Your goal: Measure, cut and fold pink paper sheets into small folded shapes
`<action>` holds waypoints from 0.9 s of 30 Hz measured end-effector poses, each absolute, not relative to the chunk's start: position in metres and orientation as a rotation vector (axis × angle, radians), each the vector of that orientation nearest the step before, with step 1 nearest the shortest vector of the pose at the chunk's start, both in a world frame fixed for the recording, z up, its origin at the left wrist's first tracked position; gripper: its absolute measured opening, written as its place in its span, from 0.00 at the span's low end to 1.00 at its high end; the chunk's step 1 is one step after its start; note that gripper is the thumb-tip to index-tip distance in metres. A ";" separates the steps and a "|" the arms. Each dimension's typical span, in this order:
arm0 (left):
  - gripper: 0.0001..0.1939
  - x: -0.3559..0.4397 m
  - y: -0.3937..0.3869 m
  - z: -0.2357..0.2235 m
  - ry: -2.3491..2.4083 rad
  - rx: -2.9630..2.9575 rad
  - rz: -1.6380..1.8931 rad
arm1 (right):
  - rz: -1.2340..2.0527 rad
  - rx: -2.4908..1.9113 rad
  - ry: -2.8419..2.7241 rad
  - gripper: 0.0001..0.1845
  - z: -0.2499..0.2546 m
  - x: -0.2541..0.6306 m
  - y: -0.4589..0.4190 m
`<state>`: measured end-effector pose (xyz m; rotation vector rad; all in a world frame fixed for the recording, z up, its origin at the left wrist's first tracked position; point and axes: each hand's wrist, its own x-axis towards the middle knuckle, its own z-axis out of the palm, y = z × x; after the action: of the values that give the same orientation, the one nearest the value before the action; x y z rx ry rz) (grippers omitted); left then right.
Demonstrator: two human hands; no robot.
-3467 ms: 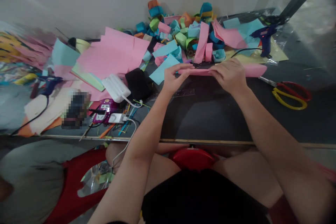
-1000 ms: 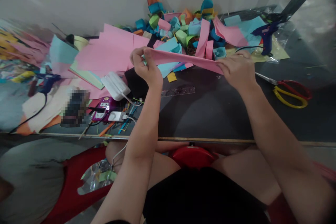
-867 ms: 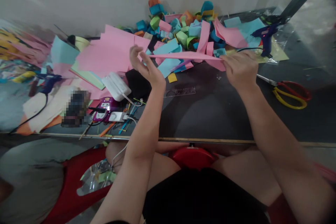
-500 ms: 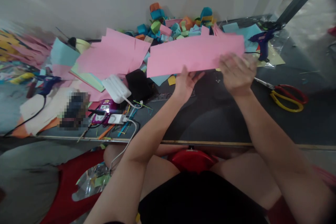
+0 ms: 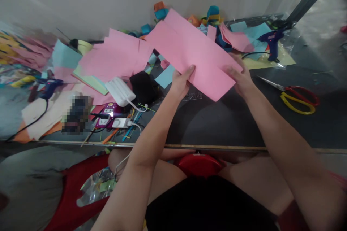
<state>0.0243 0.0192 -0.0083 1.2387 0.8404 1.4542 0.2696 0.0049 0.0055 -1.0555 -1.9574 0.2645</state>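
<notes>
Both of my hands hold a long pink paper sheet [image 5: 189,50] up over the dark table [image 5: 244,122]. The sheet is unfolded and slants from the upper left down to the lower right. My left hand [image 5: 181,81] pinches its near edge around the middle, thumb on top. My right hand [image 5: 240,77] grips the lower right end, with its fingers partly behind the sheet. The sheet hides part of the pile of folded coloured paper pieces [image 5: 208,14] at the back.
Red-and-yellow scissors [image 5: 295,94] lie right of my hands; a blue glue gun [image 5: 271,39] stands behind them. A clear ruler [image 5: 193,96] sits under the sheet. Left are pink sheets [image 5: 114,56], a black pouch [image 5: 142,86], a white power bank [image 5: 120,91] and cables.
The folded pink strip has been opened into a wide sheet. It stood level half a second ago and is now turned slantwise, its left end farther from me, with both hands regripped.
</notes>
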 end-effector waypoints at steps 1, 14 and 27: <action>0.37 0.023 0.021 -0.009 0.849 1.262 1.474 | 0.434 -1.049 -1.872 0.30 0.005 0.271 0.005; 0.41 0.010 0.023 -0.005 1.270 1.639 1.716 | 1.197 -1.116 -1.694 0.37 0.032 0.259 -0.014; 0.35 0.036 0.003 -0.001 1.072 1.398 1.303 | 1.106 -1.067 -1.294 0.25 0.026 0.235 -0.024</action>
<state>0.0364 0.0032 -0.0012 1.3977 1.0719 1.3026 0.2354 -0.0244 0.0265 -1.0673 -1.2936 1.1060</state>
